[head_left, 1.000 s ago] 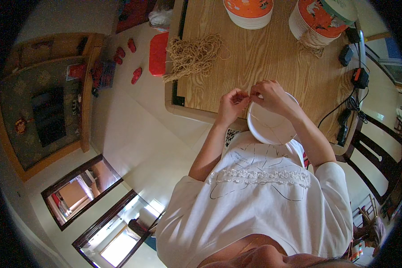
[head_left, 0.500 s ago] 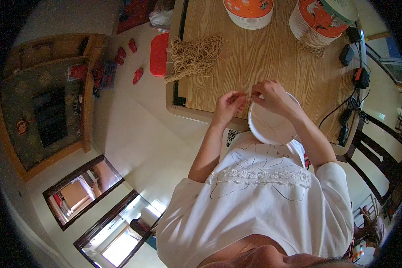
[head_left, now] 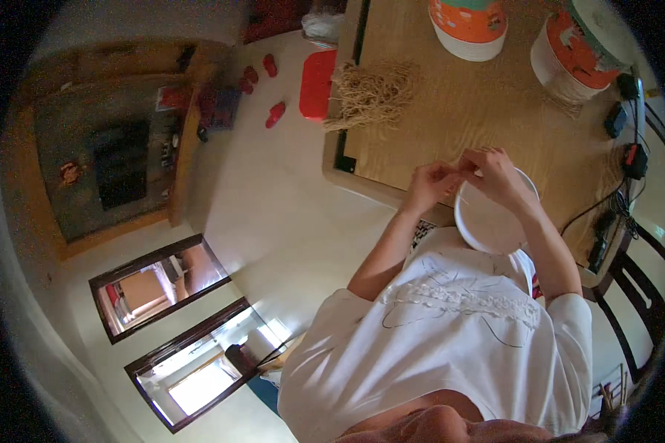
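At the near edge of the table, my left hand and my right hand meet with fingertips pinched together. Between them they grip a thin tan string, which is hard to make out in the blur. A white paper tub rests against my lap and the table edge, under my right hand and wrist. Its round mouth faces up, partly hidden by that arm. Farther off on the tabletop lies a loose heap of tan twine.
Stacked orange-and-white paper tubs stand at the far side. To their right is another stack with twine around its lower part. Black adapters and cables line the right edge. A red stool stands left of the table.
The whole view has swung, so everything sits farther right in the picture. My hands have come closer together, still pinching over the tub's rim.
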Available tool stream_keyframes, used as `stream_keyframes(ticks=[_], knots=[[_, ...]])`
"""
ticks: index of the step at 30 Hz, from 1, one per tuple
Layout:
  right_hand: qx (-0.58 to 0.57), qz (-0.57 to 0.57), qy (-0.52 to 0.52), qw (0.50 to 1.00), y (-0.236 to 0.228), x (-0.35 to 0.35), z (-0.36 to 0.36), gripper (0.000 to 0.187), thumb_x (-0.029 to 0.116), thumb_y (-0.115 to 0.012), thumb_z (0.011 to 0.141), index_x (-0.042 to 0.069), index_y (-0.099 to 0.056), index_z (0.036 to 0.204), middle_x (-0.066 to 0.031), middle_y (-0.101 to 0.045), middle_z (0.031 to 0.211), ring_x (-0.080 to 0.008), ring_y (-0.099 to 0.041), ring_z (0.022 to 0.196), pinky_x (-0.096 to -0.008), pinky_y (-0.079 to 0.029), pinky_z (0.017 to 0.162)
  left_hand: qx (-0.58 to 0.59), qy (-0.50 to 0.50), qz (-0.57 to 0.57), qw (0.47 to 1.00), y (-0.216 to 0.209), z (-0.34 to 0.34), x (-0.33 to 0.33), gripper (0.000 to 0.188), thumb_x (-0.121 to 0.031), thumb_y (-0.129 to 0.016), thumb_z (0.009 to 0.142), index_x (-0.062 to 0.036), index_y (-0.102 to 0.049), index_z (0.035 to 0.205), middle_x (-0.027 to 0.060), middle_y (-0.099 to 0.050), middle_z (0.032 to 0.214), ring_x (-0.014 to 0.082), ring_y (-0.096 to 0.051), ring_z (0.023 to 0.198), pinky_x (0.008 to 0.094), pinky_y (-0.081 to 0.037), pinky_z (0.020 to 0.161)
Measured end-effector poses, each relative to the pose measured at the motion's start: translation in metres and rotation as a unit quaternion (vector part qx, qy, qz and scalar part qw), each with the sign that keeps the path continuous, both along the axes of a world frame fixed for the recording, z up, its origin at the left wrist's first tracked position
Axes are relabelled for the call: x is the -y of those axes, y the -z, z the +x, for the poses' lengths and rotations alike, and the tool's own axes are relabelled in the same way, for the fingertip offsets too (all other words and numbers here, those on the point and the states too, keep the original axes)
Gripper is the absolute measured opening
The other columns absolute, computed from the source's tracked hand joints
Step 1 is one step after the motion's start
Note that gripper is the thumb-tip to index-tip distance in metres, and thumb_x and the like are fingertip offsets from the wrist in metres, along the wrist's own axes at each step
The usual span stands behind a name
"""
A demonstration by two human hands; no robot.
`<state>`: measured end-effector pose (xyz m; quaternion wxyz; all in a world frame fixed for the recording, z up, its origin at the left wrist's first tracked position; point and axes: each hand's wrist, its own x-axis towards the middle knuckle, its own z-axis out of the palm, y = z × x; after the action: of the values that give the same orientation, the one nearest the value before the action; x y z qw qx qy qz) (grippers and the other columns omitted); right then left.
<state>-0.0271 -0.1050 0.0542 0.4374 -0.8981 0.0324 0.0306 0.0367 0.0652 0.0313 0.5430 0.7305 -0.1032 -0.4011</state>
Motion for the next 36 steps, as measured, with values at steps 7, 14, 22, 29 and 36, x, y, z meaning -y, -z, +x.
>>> stream_keyframes(ticks=[7, 14, 22, 29, 36], knots=[[-0.008, -0.028, -0.004, 1.000, 0.000, -0.004, 0.004, 0.013, 0.015, -0.063, 0.072, 0.004, -0.059, 0.077, -0.0104, -0.061, 0.073, -0.0268, -0.057, 0.073, -0.0359, -0.042, 0.074, -0.047, 0.011, -0.038, 0.998, 0.012, 0.005, -0.007, 0.016, -0.017, -0.061, 0.082, -0.0026, -0.063, 0.090, 0.0037, -0.063, 0.078, 0.0108, -0.058, 0.066, 0.0246, -0.048, 0.057], [-0.041, -0.041, -0.007, 0.998, 0.006, -0.005, 0.004, 0.017, 0.025, -0.056, 0.078, 0.009, -0.059, 0.077, -0.0133, -0.059, 0.073, -0.0325, -0.057, 0.074, -0.0433, -0.043, 0.070, -0.076, -0.053, -0.058, 0.994, 0.018, 0.004, -0.010, 0.015, -0.016, -0.058, 0.084, -0.0028, -0.062, 0.090, 0.0034, -0.063, 0.078, 0.0110, -0.057, 0.067, 0.0234, -0.048, 0.056], [0.049, -0.065, 0.010, 0.997, 0.003, -0.008, 0.006, 0.016, 0.021, -0.054, 0.079, 0.006, -0.057, 0.076, -0.0163, -0.058, 0.069, -0.0349, -0.057, 0.071, -0.0457, -0.043, 0.067, -0.014, -0.049, -0.040, 0.998, 0.014, 0.005, -0.012, 0.014, -0.018, -0.059, 0.084, -0.0048, -0.061, 0.088, 0.0016, -0.062, 0.078, 0.0090, -0.054, 0.064, 0.0220, -0.044, 0.056], [0.023, -0.055, 0.042, 0.997, 0.014, -0.006, 0.005, 0.013, 0.019, -0.054, 0.077, 0.006, -0.056, 0.075, -0.0159, -0.058, 0.070, -0.0340, -0.057, 0.074, -0.0458, -0.042, 0.070, -0.042, -0.103, -0.057, 0.992, -0.001, 0.002, 0.000, 0.010, -0.013, -0.059, 0.084, -0.0028, -0.059, 0.086, -0.0003, -0.059, 0.069, 0.0056, -0.053, 0.059, 0.0200, -0.043, 0.052], [0.059, -0.051, 0.034, 0.996, 0.008, -0.007, 0.011, 0.013, 0.019, -0.054, 0.078, 0.007, -0.058, 0.076, -0.0147, -0.059, 0.073, -0.0333, -0.057, 0.075, -0.0445, -0.041, 0.073, -0.037, -0.119, -0.085, 0.988, 0.009, 0.006, 0.003, 0.014, -0.016, -0.062, 0.082, -0.0047, -0.060, 0.090, 0.0024, -0.062, 0.081, 0.0089, -0.055, 0.065, 0.0221, -0.045, 0.055]])
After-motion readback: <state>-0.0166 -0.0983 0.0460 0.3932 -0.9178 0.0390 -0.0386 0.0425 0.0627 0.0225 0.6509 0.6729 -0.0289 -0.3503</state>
